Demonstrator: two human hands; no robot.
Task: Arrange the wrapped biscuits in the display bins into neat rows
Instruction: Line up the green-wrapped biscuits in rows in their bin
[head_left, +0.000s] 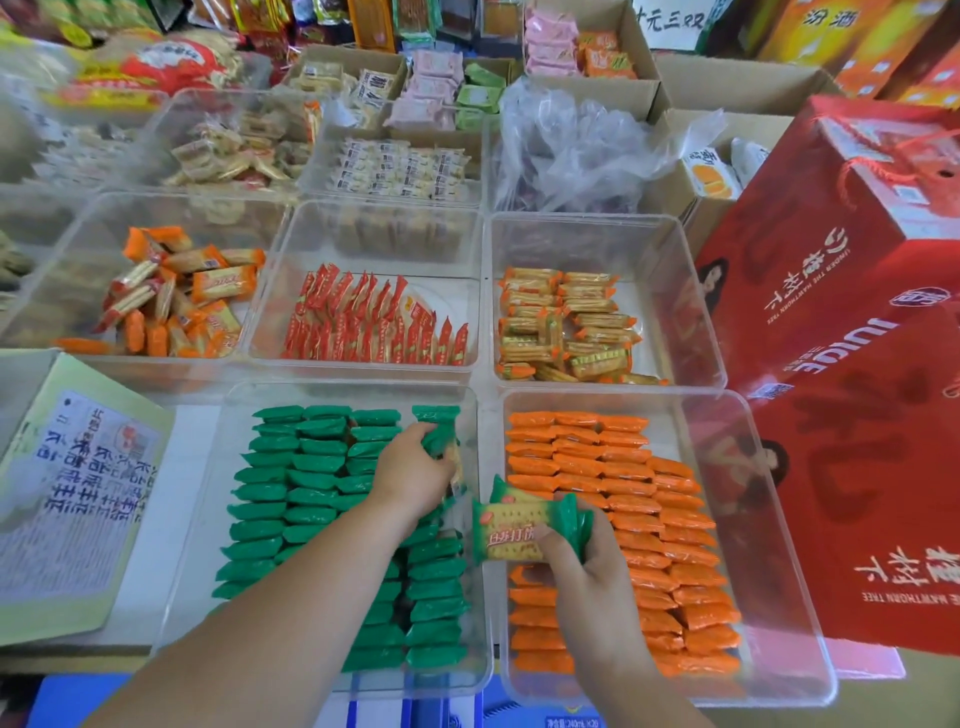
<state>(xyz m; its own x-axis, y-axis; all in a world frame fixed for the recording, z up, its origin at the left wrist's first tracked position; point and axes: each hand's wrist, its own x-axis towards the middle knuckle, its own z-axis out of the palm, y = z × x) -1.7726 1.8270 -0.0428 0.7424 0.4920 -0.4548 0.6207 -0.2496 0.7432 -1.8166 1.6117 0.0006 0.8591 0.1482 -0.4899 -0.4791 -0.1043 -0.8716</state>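
while both hands hold green packets over the near bins

as the left hand (415, 470) reaches into the clear green bin (197, 519), its fingers are curled round one green packet (439, 436) at the far end of the bin's right-hand row. to the left of that hand the green biscuit packets (291, 493) lie in three tidy columns, edge to edge; a fourth column runs beneath the forearm, partly hidden.

the right hand (587, 566) grips a small stack (524, 530) of the same green-ended packets, thumb pressed on the front one, whose clear window shows the biscuit. it is held just above the seam between the two near bins. right of this hand, the orange bin (769, 545) is filled with orange biscuit packets (597, 467) laid in close rows.

beyond both hands stands a bin of red-wrapped packets (374, 322) set on edge in rows. past the right hand is a bin of yellow-orange packets (561, 322), stacked unevenly. farther left, a loose heap of orange packets (176, 291) fills another bin. well to the right of the right hand sits a red juice carton (857, 312); left of the left hand lies a labelled box (67, 493).
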